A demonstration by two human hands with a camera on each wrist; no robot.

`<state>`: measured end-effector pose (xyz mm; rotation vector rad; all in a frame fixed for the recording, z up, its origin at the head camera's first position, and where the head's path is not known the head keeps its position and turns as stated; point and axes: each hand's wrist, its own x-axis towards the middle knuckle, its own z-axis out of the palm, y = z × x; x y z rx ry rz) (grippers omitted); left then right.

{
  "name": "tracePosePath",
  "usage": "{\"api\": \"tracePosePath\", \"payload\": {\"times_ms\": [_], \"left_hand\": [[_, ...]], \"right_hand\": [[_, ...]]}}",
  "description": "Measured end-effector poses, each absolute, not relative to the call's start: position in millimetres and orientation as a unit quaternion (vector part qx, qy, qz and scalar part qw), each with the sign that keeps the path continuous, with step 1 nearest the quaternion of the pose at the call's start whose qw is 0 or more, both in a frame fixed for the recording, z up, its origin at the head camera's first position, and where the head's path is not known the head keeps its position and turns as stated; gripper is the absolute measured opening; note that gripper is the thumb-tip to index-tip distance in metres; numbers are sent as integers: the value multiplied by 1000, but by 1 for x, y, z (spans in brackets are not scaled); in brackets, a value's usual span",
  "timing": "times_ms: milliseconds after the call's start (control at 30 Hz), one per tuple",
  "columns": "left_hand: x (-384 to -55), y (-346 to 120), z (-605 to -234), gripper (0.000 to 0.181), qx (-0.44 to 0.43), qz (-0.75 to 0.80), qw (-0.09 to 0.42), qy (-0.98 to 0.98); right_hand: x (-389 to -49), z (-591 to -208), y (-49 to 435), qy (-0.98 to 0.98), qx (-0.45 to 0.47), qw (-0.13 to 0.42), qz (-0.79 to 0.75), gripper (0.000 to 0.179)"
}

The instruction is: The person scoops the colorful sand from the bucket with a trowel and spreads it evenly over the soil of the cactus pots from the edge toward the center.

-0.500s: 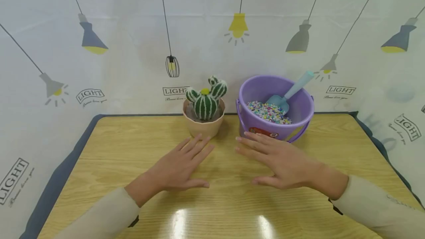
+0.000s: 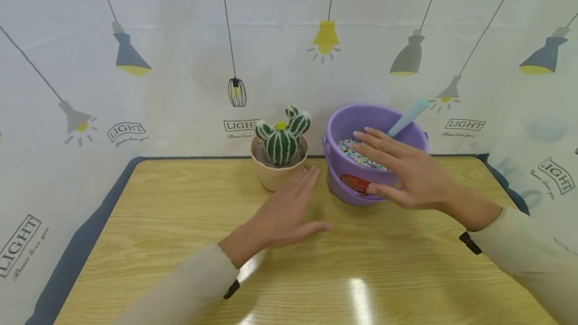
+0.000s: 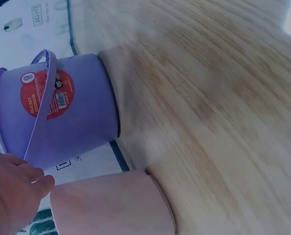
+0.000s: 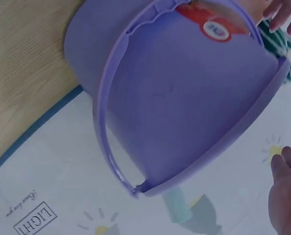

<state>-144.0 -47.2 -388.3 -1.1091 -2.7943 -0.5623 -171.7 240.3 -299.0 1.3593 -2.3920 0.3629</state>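
Note:
A purple bucket (image 2: 336, 169) stands at the back of the table, holding small multicoloured beads (image 2: 349, 150) and a scoop with a pale blue handle (image 2: 408, 118). My right hand (image 2: 415, 177), fingers extended, overlaps the bucket's front rim in the head view and hides part of the beads and the scoop's blade. Left of the bucket is a cactus (image 2: 282, 147) in a peach pot (image 2: 275, 177). With fingers straight and thumb spread, my left hand (image 2: 284, 214) reaches toward the gap between pot and bucket. Its fingertips overlap the pot's lower right side. Neither hand holds anything.
The wooden table (image 2: 180, 204) has a dark blue border at its edges. Behind it and at both sides hangs a white cloth (image 2: 280, 64) printed with lamps and lettering. The bucket's purple handle (image 4: 103, 98) hangs down along its side.
My right hand has moved up and right, from in front of the bucket to over its rim. My left hand has shifted right, toward the gap between pot and bucket.

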Motion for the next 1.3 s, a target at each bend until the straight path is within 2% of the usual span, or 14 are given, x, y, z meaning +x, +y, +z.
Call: {"api": "tracePosePath", "payload": {"times_ms": [200,400,533,667,1000,1300], "left_hand": [[-156,-23,-385,107,-293,-300,23,-907],[-164,-8,-387,110,-206,-416,-48,-884],[-169,1,-389,113,-161,-466,-67,-867],[-174,7,-389,118,-132,-497,-78,-854],[-189,19,-391,123,-85,-548,-91,-827],[-201,30,-399,124,-128,-609,-64,-780]], "right_hand": [[-196,-294,256,-909,330,172,190,71],[-211,-293,264,-910,170,186,329,68],[-218,-289,268,-880,44,160,445,66],[-222,-286,271,-840,-32,135,524,72],[-243,-286,267,-719,-100,110,679,92],[-260,-294,257,-701,-132,123,690,87]]}}
